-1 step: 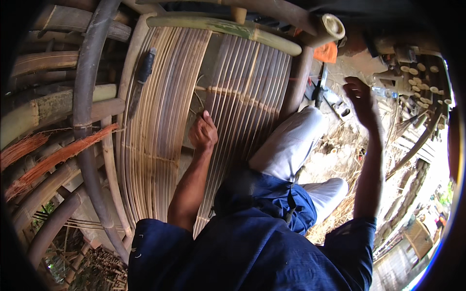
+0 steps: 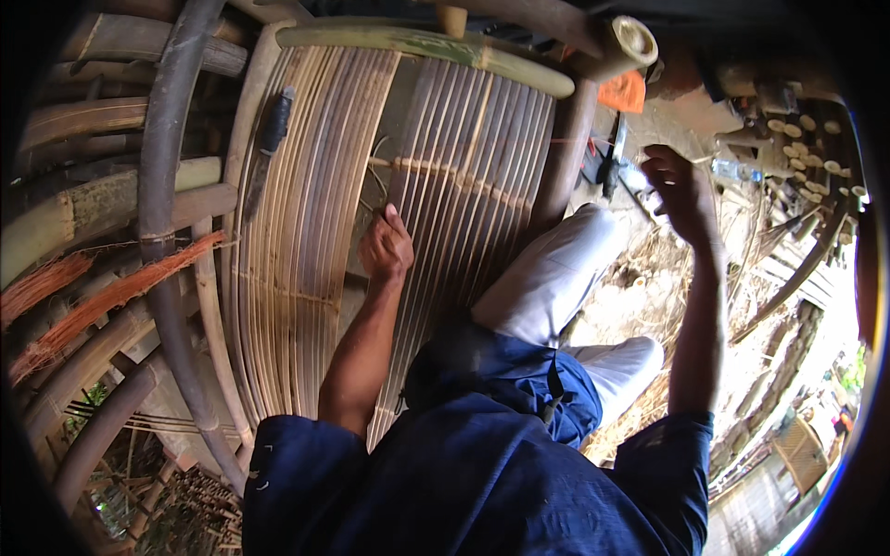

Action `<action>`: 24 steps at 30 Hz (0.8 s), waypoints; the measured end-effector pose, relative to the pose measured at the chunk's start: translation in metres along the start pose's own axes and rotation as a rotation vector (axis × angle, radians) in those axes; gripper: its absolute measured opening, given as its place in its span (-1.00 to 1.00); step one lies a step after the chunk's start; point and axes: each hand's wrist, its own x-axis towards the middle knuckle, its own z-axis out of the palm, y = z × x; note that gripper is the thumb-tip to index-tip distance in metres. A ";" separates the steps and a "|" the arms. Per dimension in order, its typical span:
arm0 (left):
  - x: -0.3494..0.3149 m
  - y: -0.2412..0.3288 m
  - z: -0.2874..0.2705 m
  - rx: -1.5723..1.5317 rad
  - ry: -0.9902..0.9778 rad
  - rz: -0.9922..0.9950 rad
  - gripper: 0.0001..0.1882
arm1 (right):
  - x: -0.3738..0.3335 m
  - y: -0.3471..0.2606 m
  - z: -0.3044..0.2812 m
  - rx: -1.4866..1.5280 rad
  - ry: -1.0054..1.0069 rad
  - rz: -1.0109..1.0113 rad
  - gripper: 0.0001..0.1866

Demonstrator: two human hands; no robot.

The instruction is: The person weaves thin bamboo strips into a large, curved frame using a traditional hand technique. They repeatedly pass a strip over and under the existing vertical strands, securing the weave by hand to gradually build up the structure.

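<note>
A curved panel of thin bamboo slats (image 2: 306, 259) stands in front of me, framed by a green bamboo pole (image 2: 417, 46) along its top. My left hand (image 2: 386, 246) rests on the slats near the middle. Its fingers are closed and pinch a thin cane strand (image 2: 375, 176) that loops just above a woven cross band (image 2: 445, 176). My right hand (image 2: 681, 190) is raised in the air at the right, away from the panel, with its fingers curled. Whether anything is in it is too small to tell. My knee in white trousers (image 2: 556, 278) is beside the panel.
Thick bent bamboo poles (image 2: 162, 185) and a bundle of reddish fibre (image 2: 102, 296) lie at the left. A dark knife-like tool (image 2: 273, 120) sits on the panel's upper left. Short cut bamboo pieces (image 2: 807, 139), an orange cloth (image 2: 623, 91) and scraps cover the ground at the right.
</note>
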 end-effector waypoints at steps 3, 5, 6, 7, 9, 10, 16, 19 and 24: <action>0.007 -0.002 0.000 0.076 -0.034 -0.041 -0.57 | -0.021 0.000 0.071 -0.102 -0.154 -0.133 -0.71; 0.002 0.002 -0.003 0.050 -0.035 -0.060 -0.55 | -0.044 -0.012 0.114 -0.086 -0.313 -0.125 -0.74; 0.001 0.007 -0.003 0.017 -0.035 -0.050 -0.54 | -0.057 -0.003 0.139 -0.117 -0.315 -0.192 -0.73; 0.002 0.005 -0.001 0.042 -0.033 -0.028 -0.49 | -0.068 -0.001 0.163 -0.162 -0.344 -0.284 -0.72; 0.001 0.006 -0.001 0.076 -0.083 -0.057 -0.44 | -0.093 -0.014 0.204 -0.127 -0.401 -0.307 -0.70; 0.000 0.011 -0.003 0.070 -0.102 -0.074 -0.43 | -0.105 -0.033 0.218 -0.205 -0.449 -0.322 -0.67; 0.006 -0.012 0.001 -0.119 -0.145 -0.040 -0.41 | -0.198 -0.078 0.342 -0.257 -0.445 -0.540 -0.66; 0.000 -0.065 -0.003 -0.621 0.162 0.146 -0.49 | -0.235 -0.103 0.378 -0.322 -0.375 -0.519 -0.74; -0.115 -0.138 -0.071 -0.841 0.053 0.212 -0.55 | -0.258 -0.076 0.401 -0.616 -0.288 -0.636 -0.68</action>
